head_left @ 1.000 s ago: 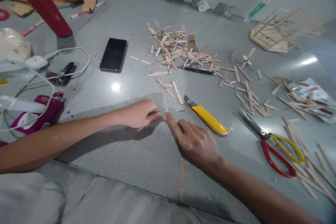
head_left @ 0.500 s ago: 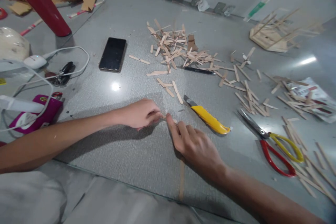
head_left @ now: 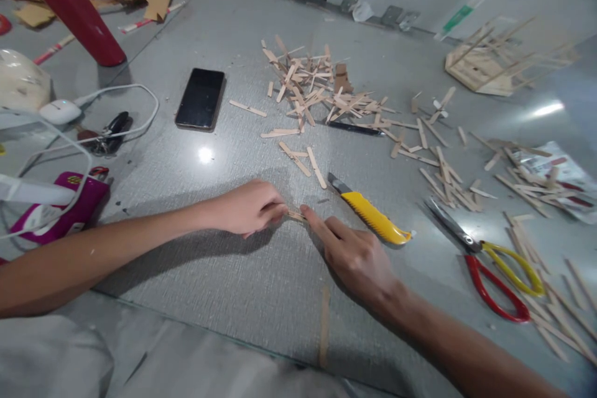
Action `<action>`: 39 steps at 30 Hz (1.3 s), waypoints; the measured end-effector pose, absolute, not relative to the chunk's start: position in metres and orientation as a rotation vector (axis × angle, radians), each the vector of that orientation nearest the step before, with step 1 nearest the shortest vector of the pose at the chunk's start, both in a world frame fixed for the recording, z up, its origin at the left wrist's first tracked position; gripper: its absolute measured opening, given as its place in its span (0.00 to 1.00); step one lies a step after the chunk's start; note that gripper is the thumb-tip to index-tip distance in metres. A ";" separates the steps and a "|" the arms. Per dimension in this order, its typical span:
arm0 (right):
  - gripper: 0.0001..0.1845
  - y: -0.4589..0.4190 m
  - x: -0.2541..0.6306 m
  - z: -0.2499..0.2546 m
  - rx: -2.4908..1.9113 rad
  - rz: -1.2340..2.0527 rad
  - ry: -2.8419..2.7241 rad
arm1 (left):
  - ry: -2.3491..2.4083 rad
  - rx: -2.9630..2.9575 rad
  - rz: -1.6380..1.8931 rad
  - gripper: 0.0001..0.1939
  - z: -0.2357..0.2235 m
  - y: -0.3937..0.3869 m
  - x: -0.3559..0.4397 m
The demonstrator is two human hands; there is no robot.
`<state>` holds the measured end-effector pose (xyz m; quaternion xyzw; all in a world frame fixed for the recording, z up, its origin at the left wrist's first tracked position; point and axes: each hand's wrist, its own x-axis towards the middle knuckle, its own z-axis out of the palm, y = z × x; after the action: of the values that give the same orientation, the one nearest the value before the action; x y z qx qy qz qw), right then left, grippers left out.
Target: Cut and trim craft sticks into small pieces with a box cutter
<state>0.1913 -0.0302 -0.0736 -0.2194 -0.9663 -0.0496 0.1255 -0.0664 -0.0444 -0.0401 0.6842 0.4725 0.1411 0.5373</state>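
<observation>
My left hand [head_left: 249, 208] is closed, its thumb and fingertips pinching short flat wooden sticks [head_left: 295, 216] that point right, low over the table. My right hand [head_left: 357, 255] meets their other end with its stretched index fingertip. Its other fingers are curled, and its thumb is hidden beneath. Just beyond the right hand lies a yellow utility knife [head_left: 373, 214] with its blade out. Scissors [head_left: 471, 245] with one red and one yellow handle lie partly spread further right.
Loose wooden sticks [head_left: 312, 93] are heaped ahead, and more lie at right. A black phone [head_left: 200, 99] rests left of the heap. A stick-built frame [head_left: 480, 71] stands at the back right. Cables, a white mouse [head_left: 60, 112] and a purple case [head_left: 60, 205] crowd the left.
My right hand has shifted slightly right, with its index finger straighter. More of the sticks shows between the hands. The left hand has hardly moved.
</observation>
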 end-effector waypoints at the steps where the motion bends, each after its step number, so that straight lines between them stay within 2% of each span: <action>1: 0.31 -0.031 0.191 -0.073 -0.645 -0.163 -2.824 | 1.128 1.629 0.336 0.21 -0.040 -0.044 -0.066; 7: 0.30 -0.037 0.184 -0.066 -0.713 -0.309 -2.912 | 1.115 1.651 0.350 0.23 -0.043 -0.044 -0.067; 17: 0.29 -0.037 0.178 -0.062 -0.698 -0.376 -2.907 | 1.138 1.670 0.324 0.24 -0.040 -0.044 -0.065; 28: 0.26 -0.052 0.166 -0.049 -0.641 -0.847 -2.906 | 1.107 1.767 0.364 0.22 -0.042 -0.044 -0.067; 32: 0.25 -0.054 0.167 -0.049 -0.650 -0.818 -2.930 | 1.090 1.780 0.384 0.23 -0.043 -0.043 -0.066; 39: 0.26 -0.047 0.177 -0.056 -0.711 -0.494 -2.958 | 1.131 1.750 0.363 0.22 -0.040 -0.044 -0.065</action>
<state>0.1772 -0.0473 -0.0555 -0.2307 -0.9593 -0.1601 0.0295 -0.0646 -0.0445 -0.0398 0.7206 0.4660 0.1496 0.4910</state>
